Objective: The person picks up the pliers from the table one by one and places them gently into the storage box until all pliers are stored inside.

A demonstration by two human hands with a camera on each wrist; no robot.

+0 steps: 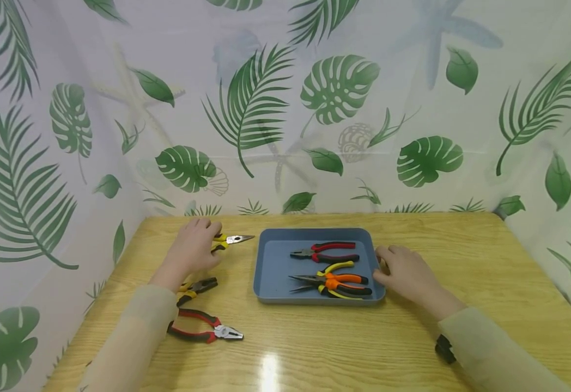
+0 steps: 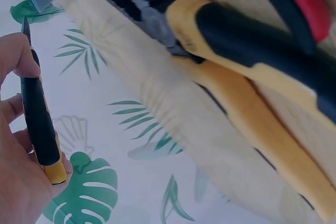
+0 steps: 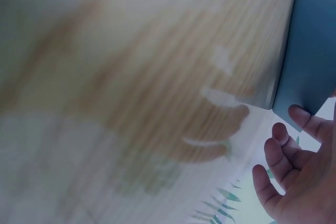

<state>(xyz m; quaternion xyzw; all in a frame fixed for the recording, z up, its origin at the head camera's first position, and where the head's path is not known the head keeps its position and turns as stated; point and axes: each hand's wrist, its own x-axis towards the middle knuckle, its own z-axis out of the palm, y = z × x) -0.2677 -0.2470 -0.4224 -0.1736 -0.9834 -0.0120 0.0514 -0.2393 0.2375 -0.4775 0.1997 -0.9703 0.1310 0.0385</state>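
My left hand [image 1: 192, 247] grips yellow-and-black long-nose pliers [image 2: 42, 119] left of the blue tray [image 1: 260, 267], their bright nose aimed at it. At the tray's right side, my right hand [image 1: 408, 272] touches the wall with relaxed, spread fingers. Inside the tray lie red-and-black pliers [image 1: 334, 256] and, nearer the front, orange-and-black long-nose pliers [image 1: 334, 283] overlapping a yellow-and-black pair [image 1: 341, 265]. Below my left hand, yellow-and-black combination pliers [image 1: 197, 288] rest on the table, partly hidden by the sleeve. Red-and-black combination pliers [image 1: 224, 331] lie closer to me.
The wooden table [image 1: 315, 348] runs back to a leaf-patterned cloth [image 1: 275, 109] that hangs behind and at both sides. A dark band [image 1: 444, 348] shows at my right sleeve.
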